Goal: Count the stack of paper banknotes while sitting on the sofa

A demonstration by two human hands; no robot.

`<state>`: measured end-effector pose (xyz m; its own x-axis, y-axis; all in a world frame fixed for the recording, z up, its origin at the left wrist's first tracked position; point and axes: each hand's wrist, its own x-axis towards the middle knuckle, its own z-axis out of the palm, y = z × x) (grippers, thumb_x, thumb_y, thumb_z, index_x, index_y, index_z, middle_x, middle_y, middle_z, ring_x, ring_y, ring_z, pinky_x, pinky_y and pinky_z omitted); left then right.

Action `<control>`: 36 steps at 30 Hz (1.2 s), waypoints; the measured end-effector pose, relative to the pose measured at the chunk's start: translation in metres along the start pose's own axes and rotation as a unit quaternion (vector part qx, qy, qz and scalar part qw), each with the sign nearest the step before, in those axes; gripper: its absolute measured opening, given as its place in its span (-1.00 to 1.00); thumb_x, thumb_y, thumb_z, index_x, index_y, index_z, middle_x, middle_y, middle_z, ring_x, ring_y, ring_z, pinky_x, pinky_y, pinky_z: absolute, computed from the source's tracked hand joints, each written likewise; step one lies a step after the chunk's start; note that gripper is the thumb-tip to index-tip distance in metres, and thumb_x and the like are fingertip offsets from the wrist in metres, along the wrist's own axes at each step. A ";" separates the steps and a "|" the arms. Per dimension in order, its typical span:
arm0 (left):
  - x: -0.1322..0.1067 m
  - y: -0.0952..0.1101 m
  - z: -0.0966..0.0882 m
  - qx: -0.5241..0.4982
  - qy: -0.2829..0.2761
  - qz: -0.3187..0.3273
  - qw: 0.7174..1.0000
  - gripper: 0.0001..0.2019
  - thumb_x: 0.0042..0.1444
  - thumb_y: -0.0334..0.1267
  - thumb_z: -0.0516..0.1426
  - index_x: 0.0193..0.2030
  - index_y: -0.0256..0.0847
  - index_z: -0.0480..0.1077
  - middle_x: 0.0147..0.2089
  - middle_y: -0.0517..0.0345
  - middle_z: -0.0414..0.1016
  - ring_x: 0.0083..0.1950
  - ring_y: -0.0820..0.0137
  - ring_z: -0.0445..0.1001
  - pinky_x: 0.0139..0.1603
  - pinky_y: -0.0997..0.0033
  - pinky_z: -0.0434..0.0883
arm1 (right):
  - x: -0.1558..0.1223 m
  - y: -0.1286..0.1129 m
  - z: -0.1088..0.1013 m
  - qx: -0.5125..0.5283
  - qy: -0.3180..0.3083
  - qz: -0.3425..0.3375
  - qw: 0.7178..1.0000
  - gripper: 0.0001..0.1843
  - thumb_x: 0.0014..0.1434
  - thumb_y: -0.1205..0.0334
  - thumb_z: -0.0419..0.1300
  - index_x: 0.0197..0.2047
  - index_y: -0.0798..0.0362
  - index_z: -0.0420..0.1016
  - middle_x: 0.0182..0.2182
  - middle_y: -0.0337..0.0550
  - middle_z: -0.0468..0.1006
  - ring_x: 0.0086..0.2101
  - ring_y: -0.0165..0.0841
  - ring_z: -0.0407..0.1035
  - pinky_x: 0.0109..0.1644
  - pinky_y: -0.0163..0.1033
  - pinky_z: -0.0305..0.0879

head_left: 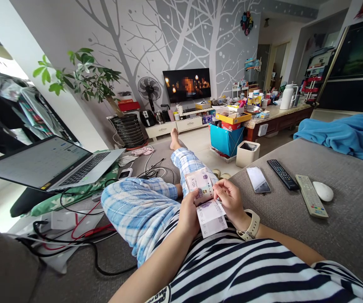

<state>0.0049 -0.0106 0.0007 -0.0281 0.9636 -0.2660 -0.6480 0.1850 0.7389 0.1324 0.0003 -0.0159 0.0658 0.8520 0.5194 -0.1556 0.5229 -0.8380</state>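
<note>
My left hand is closed around a stack of banknotes, its thumb lying across the notes; a 5 shows on the top one. Some banknotes fan downward below the stack, over the striped shirt. At the right edge of the stack, my right hand has its fingers curled in a pinch against the notes. A pale watch circles the right wrist. Whether the right fingertips hold a single note or several is hard to see.
To the right on the grey sofa lie a phone, a black remote, a beige remote and a white mouse. On the left are an open laptop and tangled cables. A small bin stands ahead.
</note>
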 end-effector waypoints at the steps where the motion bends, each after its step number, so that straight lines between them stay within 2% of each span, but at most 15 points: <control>1: 0.000 -0.001 -0.001 0.003 -0.001 -0.002 1.000 -0.60 0.10 -0.26 0.23 0.04 -0.48 0.51 -0.16 -0.27 0.67 -0.11 -0.01 0.67 0.01 0.04 0.58 | 0.001 0.001 0.000 -0.007 0.009 0.003 1.000 -0.66 0.28 -0.06 0.23 -0.38 0.01 0.42 -0.58 -0.27 0.43 -0.51 -0.35 0.33 -0.35 -0.22 0.26; 6: -0.002 -0.002 -0.002 0.023 0.004 0.029 0.999 -0.67 0.05 -0.30 0.26 -0.03 -0.41 0.52 -0.21 -0.18 0.68 -0.24 0.06 0.68 -0.09 0.07 0.61 | 0.003 0.010 0.001 -0.009 0.033 0.021 0.999 -0.72 0.22 -0.04 0.28 -0.26 0.00 0.42 -0.45 -0.23 0.46 -0.44 -0.35 0.33 -0.33 -0.23 0.28; 11: -0.004 0.000 0.000 0.048 0.004 0.047 0.998 -0.78 0.00 -0.38 0.27 -0.16 -0.33 0.53 -0.34 -0.07 0.66 -0.29 0.11 0.67 -0.12 0.10 0.61 | 0.006 0.017 0.001 -0.006 0.054 0.040 0.998 -0.65 0.16 -0.05 0.32 -0.15 0.00 0.40 -0.45 -0.28 0.42 -0.43 -0.34 0.32 -0.31 -0.23 0.28; 17: -0.006 0.001 0.002 0.047 -0.005 0.053 0.997 -0.81 -0.05 -0.44 0.29 -0.23 -0.33 0.53 -0.40 -0.03 0.64 -0.33 0.15 0.66 -0.15 0.16 0.61 | 0.006 0.018 -0.001 -0.023 0.035 0.042 0.998 -0.66 0.20 -0.10 0.28 -0.19 0.01 0.44 -0.43 -0.25 0.41 -0.41 -0.33 0.30 -0.30 -0.23 0.27; 26: -0.005 0.002 0.002 0.042 -0.001 0.043 0.998 -0.79 -0.03 -0.43 0.28 -0.19 -0.32 0.54 -0.38 -0.03 0.65 -0.33 0.14 0.67 -0.17 0.16 0.62 | 0.007 0.012 -0.001 -0.025 0.028 0.028 0.999 -0.69 0.25 -0.07 0.21 -0.34 0.01 0.41 -0.46 -0.23 0.43 -0.41 -0.32 0.30 -0.32 -0.24 0.23; 31: 0.000 0.000 0.000 0.028 0.005 0.031 0.999 -0.75 0.05 -0.32 0.26 -0.12 -0.37 0.54 -0.27 -0.13 0.68 -0.22 0.08 0.68 -0.10 0.12 0.61 | 0.007 0.011 0.000 -0.022 0.031 0.038 0.999 -0.68 0.25 -0.07 0.20 -0.36 0.00 0.39 -0.48 -0.26 0.40 -0.44 -0.34 0.27 -0.34 -0.24 0.21; 36: 0.004 -0.001 -0.002 -0.001 0.008 -0.004 1.000 -0.68 0.11 -0.24 0.23 -0.02 -0.35 0.53 -0.20 -0.15 0.68 -0.14 0.05 0.67 -0.09 0.12 0.61 | 0.007 0.011 0.000 -0.024 0.035 0.044 0.998 -0.67 0.25 -0.07 0.21 -0.37 0.00 0.40 -0.49 -0.26 0.40 -0.43 -0.33 0.26 -0.33 -0.25 0.21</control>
<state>0.0038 -0.0075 -0.0028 -0.0347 0.9591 -0.2810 -0.6501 0.1919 0.7352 0.1310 0.0116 -0.0217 0.1230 0.8939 0.4311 -0.1161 0.4444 -0.8883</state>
